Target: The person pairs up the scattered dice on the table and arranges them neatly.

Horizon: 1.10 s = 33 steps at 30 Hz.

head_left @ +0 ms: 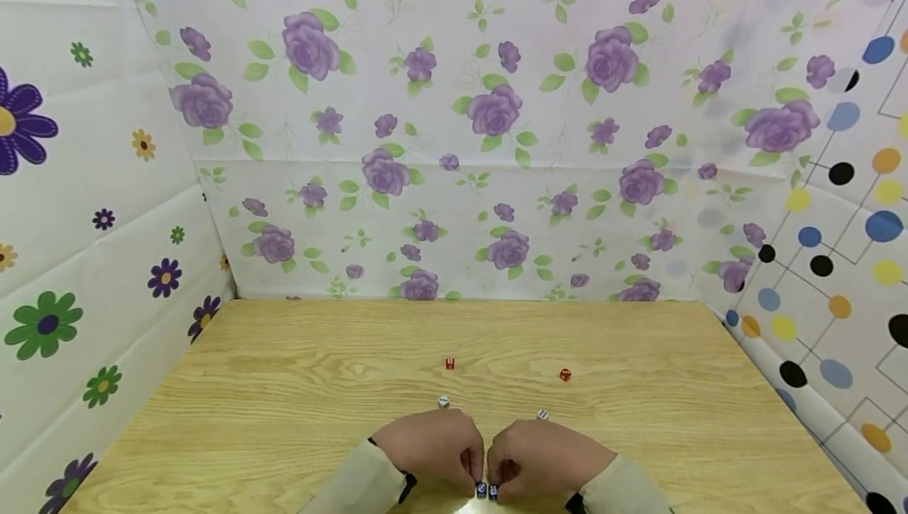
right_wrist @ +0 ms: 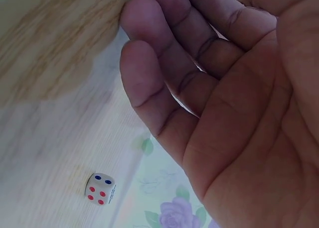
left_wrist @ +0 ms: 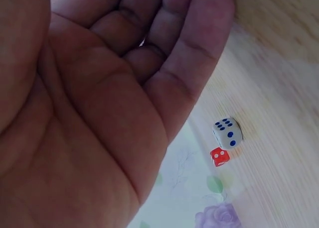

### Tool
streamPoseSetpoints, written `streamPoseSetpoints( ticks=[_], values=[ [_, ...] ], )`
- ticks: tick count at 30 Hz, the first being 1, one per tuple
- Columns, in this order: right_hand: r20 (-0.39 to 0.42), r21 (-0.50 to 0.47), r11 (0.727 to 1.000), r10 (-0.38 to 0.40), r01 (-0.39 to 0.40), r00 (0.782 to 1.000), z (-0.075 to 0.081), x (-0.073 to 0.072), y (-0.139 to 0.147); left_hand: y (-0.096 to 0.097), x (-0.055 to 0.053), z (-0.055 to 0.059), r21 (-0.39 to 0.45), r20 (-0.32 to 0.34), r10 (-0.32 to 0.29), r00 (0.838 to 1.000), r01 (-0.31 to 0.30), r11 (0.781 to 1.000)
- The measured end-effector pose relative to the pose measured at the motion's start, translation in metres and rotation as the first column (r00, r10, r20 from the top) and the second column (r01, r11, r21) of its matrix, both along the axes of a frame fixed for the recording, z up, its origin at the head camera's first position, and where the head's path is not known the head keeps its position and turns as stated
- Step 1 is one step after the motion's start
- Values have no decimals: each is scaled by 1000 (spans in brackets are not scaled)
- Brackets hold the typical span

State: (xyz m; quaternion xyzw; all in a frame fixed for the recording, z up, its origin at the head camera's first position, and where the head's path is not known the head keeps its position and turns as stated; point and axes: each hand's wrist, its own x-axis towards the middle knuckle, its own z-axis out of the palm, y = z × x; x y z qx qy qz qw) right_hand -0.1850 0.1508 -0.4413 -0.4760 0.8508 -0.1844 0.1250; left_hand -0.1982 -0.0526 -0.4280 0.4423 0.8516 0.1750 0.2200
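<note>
Near the front edge of the table, my left hand point(head_left: 443, 447) pinches a dark blue die point(head_left: 481, 489) with white pips. Right beside it, another dark blue die point(head_left: 493, 491) is pinched by my right hand point(head_left: 541, 455). The two dice sit side by side, a narrow gap between them. Both wrist views show the palms and curled fingers, with these dice hidden. Just beyond the left hand lies a white die point(head_left: 443, 401); a second white die point(head_left: 542, 414) lies just past the right hand's knuckles.
Farther back on the wooden table point(head_left: 319, 364) are a red die point(head_left: 450, 363) to the left and another red die point(head_left: 565, 374) to the right. A floral cloth point(head_left: 454, 222) hangs behind the table, and patterned cloths flank both sides.
</note>
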Motion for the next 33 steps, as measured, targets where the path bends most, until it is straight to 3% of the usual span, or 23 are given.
streamPoseSetpoints(
  ticks=[8,14,27,30,33],
  values=[
    [-6,-14,1000,-12,12,1000,-2,1,-2,2,-1,-2,16,-28,-29,999,30,999],
    [-7,-11,1000,-12,11,1000,0,2,-2,2,1,-1,14,-72,-19,997,20,1000],
    [40,-11,999,-46,46,998,2,-1,4,-7,-2,0,6,-14,30,999,-30,1000],
    [25,-27,997,-77,78,997,8,-5,11,-12,-6,2,52,-41,35,999,-33,998],
    [-13,-35,987,-159,158,987,16,-9,19,-18,-12,8,95,-70,60,996,-53,994]
  ],
)
